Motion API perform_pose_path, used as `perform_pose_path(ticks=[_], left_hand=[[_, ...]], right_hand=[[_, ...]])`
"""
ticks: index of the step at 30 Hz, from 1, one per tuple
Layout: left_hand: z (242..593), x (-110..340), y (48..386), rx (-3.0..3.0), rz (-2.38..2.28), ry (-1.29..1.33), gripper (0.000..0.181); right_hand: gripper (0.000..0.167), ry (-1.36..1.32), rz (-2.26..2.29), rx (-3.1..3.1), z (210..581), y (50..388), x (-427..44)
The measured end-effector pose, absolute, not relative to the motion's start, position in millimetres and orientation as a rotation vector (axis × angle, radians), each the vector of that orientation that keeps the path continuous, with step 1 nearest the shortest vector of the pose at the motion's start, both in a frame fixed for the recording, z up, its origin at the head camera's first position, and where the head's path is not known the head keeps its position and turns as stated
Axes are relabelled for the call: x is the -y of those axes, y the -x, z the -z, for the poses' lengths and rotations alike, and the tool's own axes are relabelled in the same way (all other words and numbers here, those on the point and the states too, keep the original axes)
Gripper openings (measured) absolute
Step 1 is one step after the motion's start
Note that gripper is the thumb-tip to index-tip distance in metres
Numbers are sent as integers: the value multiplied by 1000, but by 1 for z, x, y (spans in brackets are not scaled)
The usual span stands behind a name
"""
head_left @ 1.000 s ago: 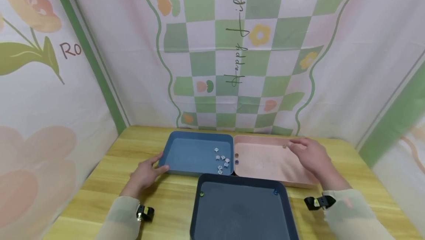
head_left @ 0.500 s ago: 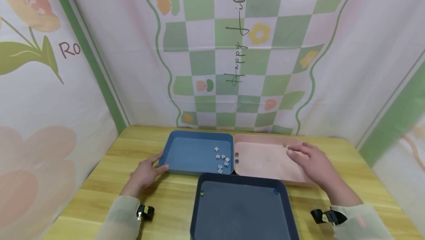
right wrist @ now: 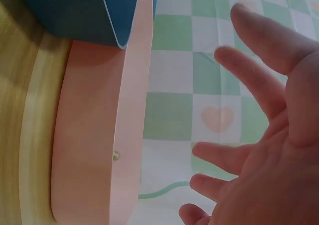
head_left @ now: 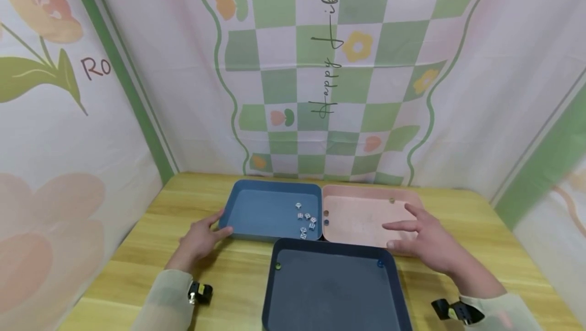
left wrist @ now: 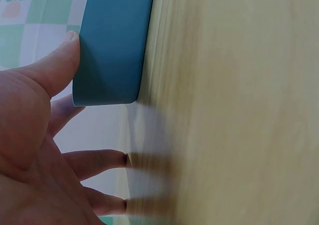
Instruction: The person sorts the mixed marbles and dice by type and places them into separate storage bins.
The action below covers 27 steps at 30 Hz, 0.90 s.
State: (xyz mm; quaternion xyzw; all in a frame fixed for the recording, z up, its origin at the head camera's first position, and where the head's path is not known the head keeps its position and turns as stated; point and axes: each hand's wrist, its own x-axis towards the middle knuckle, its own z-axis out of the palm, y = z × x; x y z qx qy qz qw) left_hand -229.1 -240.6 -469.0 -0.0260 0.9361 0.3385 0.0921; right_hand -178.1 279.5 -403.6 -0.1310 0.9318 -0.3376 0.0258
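My left hand (head_left: 200, 239) rests at the near left corner of a blue tray (head_left: 256, 214). In the left wrist view its thumb (left wrist: 65, 56) touches the tray's rim, the forefinger lies at the end wall, and two fingertips reach the table. Several white dice (head_left: 308, 216) lie in the right part of that tray. My right hand (head_left: 430, 237) hovers over the right end of a pink tray (head_left: 361, 219), fingers spread and holding nothing. A yellowish marble (head_left: 391, 200) sits near the pink tray's back wall; a brown marble (head_left: 326, 213) and a dark blue marble (head_left: 327, 222) lie along its left wall.
A larger dark blue-grey tray (head_left: 334, 290) stands in front, with a green marble (head_left: 277, 266) at its left and a blue marble (head_left: 380, 264) near its far right corner. The wooden table (head_left: 233, 275) ends at a patterned curtain (head_left: 316, 82) behind.
My right hand has drawn back toward me from beside the yellowish marble, and its fingers have spread apart. The marble stays near the back wall. My left hand has not moved.
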Motion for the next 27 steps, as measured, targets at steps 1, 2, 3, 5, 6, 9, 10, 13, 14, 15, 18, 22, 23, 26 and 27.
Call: perform_pose_path(ticks=[1,2,3,5,6,9,10,13,14,15,18,22,23,26,27], left_hand=[[469,240,229,-2782,-1005,74,73],[468,240,229,-2783,-1008,73,73],[468,240,229,-2784,-1009,71,73],[467,239,228,-2780,-1011,73,72],[467,239,228,-2776,-1012,76,72],[468,240,227,-2771,-1016,75,72],[468,240,227,-2772,-1017,70,73],[469,240,228,-2778,-1025,66,72],[469,240,229,-2783,-1025,64,72],[469,241,230,-2784,-1025,67,72],[469,240,232,-2786,-1022,64,72],[467,239,232,-2790,-1029,56,73],[467,239,231,-2793,-1028,54,73],[467,239,229,-2791,-1037,52,73],[467,239,228,-2791,-1040,48,73]], right_hand=[[44,412,1022,-2888,404,177,-279],[41,422,981,-2906,405,176,-278],[39,426,950,-2917,405,174,-277],[33,425,863,-2951,407,172,-274],[31,421,822,-2963,409,171,-273],[27,416,732,-2990,415,168,-268],[26,420,705,-3001,417,168,-267],[26,426,641,-3021,420,167,-263],[26,429,624,-3021,421,167,-261],[26,423,607,-3020,421,166,-260],[27,406,562,-3015,421,165,-256],[28,384,518,-3006,423,163,-250],[29,379,517,-2996,423,162,-249],[29,349,497,-2956,425,162,-244],[29,333,482,-2949,426,162,-243]])
